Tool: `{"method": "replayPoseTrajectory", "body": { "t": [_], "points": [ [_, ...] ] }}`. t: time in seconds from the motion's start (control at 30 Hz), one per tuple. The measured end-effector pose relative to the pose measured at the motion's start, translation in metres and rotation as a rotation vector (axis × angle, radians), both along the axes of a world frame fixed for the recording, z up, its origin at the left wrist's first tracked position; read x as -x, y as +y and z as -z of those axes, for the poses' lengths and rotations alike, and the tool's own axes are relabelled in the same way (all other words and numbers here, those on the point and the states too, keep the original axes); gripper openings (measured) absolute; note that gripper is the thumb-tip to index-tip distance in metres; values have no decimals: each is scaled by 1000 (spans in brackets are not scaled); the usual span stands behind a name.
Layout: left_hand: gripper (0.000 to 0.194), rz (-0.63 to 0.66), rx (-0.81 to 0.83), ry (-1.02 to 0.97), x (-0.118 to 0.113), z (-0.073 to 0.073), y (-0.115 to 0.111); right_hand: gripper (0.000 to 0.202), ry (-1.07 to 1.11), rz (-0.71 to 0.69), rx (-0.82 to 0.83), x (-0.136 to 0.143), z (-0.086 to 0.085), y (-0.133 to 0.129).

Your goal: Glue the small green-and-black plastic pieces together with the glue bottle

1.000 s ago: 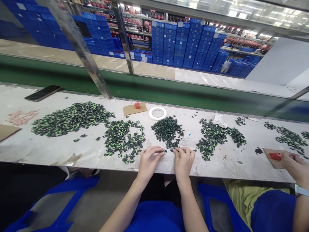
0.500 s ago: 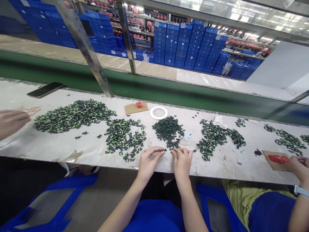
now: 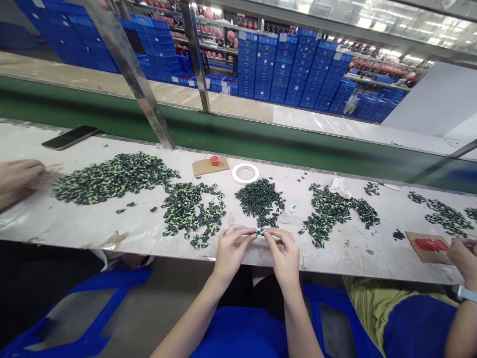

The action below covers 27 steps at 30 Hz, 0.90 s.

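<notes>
My left hand (image 3: 234,244) pinches a small black-and-green piece (image 3: 257,232) between thumb and forefinger. Close beside it, my right hand (image 3: 283,248) is closed in a pinch on a small dark piece (image 3: 263,231). The two pieces are nearly touching; their exact shape is too small to make out. Just beyond my fingertips lies a heap of small dark pieces (image 3: 257,199). Left of my hands is a pile of black-and-green pieces (image 3: 179,206), and another such pile (image 3: 328,209) lies to the right. A clear bottle with a blue tip (image 3: 289,213) lies near my right hand.
A white tape roll (image 3: 235,174) and a cardboard piece with a red cap (image 3: 201,168) lie behind the heaps. A larger pile (image 3: 115,179) and a phone (image 3: 70,137) are at left. Co-workers' hands (image 3: 464,256) appear at both sides. Metal posts (image 3: 130,74) rise behind the table.
My right hand has moved slightly left from the dark heap's edge, with a small dark piece now showing at its fingertips. My left hand has shifted slightly right.
</notes>
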<state>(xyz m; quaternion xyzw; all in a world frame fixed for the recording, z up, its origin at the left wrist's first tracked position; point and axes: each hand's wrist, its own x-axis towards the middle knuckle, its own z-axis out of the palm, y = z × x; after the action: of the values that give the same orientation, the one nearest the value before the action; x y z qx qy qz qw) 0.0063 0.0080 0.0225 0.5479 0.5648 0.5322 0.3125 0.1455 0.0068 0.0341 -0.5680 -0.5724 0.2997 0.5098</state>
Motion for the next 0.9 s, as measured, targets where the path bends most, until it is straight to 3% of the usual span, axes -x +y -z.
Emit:
{"method": "replayPoseTrajectory", "body": {
  "t": [0.13, 0.27, 0.43, 0.63, 0.8, 0.9],
  "points": [
    [9, 6, -14, 19, -3, -2, -1, 15, 147, -31, 71, 3, -5, 1],
    [11, 53, 25, -98, -5, -3, -2, 15, 261, -62, 144, 5, -2, 0],
    [13, 104, 80, -265, -9, -6, -3, 12, 333, -8, -31, 10, 3, -2],
    [13, 142, 76, -258, -12, -17, -7, 9, 314, -31, -201, 5, 4, -2],
    [12, 198, 43, -192, -9, -26, -7, 5, 291, -45, -152, -2, 3, -5],
    [12, 217, 36, -149, -7, -29, -7, 17, 299, -34, -68, -5, 3, -8]
  ]
}}
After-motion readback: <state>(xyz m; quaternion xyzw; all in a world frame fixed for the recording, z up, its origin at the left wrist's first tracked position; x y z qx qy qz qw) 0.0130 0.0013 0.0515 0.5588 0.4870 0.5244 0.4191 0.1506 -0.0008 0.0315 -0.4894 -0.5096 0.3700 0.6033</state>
